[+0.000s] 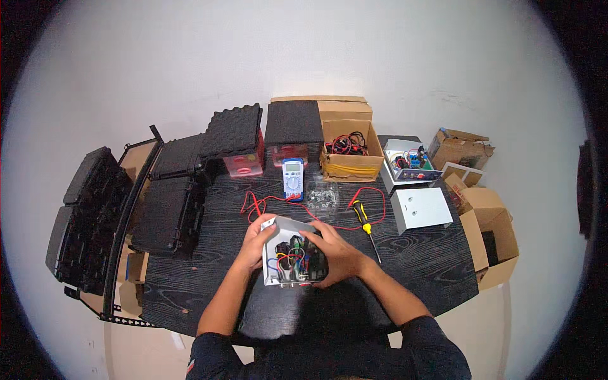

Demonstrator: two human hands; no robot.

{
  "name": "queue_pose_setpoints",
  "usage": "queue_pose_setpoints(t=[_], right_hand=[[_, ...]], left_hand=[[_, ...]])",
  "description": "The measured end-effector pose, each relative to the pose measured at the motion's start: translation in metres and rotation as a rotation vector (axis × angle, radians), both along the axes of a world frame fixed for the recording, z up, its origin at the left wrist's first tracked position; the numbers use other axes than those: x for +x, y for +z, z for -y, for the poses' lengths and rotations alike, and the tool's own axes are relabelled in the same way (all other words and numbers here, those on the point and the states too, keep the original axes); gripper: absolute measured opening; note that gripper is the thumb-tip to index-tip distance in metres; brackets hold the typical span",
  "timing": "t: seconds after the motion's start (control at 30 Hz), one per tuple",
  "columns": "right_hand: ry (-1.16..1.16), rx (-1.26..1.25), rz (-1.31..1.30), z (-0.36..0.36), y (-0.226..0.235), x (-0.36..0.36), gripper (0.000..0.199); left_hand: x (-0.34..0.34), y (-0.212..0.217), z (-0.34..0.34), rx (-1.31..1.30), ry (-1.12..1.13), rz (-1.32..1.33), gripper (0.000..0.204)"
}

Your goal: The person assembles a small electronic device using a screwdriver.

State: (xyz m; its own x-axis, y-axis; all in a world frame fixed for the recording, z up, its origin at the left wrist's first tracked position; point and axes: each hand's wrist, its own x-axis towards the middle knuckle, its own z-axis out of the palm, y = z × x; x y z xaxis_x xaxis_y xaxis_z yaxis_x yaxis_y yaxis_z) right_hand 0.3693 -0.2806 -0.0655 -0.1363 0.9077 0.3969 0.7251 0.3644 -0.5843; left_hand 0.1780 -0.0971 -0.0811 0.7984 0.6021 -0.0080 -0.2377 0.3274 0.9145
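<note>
Between my two hands is an open white metal enclosure [268,263], held up over the near part of the black table. Coloured wires [290,255] and electronic parts show inside it. My left hand [254,242] grips its left wall, thumb along the upper corner. Around the right side wraps my right hand [339,253], its fingers reaching over the far edge. Just beyond the enclosure lie a blue and white multimeter [293,180] with red test leads [278,201], and a clear bag of small hardware [323,200]. A yellow and black screwdriver [362,216] rests right of my right hand.
On the right sit a white metal cover [422,209] and another open enclosure [410,163] with electronics. At the back stands a cardboard box of cables [350,158] beside foam-topped pink bins [243,163]. Black cases [163,215] line the left; open cartons [491,234] stand beyond the right edge.
</note>
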Motion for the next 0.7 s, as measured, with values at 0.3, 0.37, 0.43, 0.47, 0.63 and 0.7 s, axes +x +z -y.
queue_pose_setpoints(t=[0.3, 0.37, 0.43, 0.47, 0.63, 0.7], right_hand=[[-0.097, -0.208, 0.399, 0.018, 0.020, 0.014, 0.111], [-0.104, -0.283, 0.430, 0.019, 0.012, 0.015, 0.112], [-0.114, -0.304, 0.429, 0.022, 0.008, 0.015, 0.112], [-0.124, -0.321, 0.426, 0.023, 0.006, 0.014, 0.113], [-0.157, -0.349, 0.424, 0.017, 0.006, 0.010, 0.101], [-0.188, -0.378, 0.401, 0.007, 0.010, 0.007, 0.089]], left_hand=[[0.011, -0.076, 0.004, 0.805, 0.206, -0.293, 0.016], [0.016, -0.084, 0.003, 0.965, 0.241, -0.278, 0.015], [0.018, -0.087, 0.005, 1.022, 0.267, -0.270, 0.015], [0.017, -0.083, 0.007, 0.990, 0.244, -0.310, 0.015], [0.015, -0.085, 0.007, 0.982, 0.256, -0.337, 0.015], [0.015, -0.085, 0.006, 0.984, 0.222, -0.396, 0.018]])
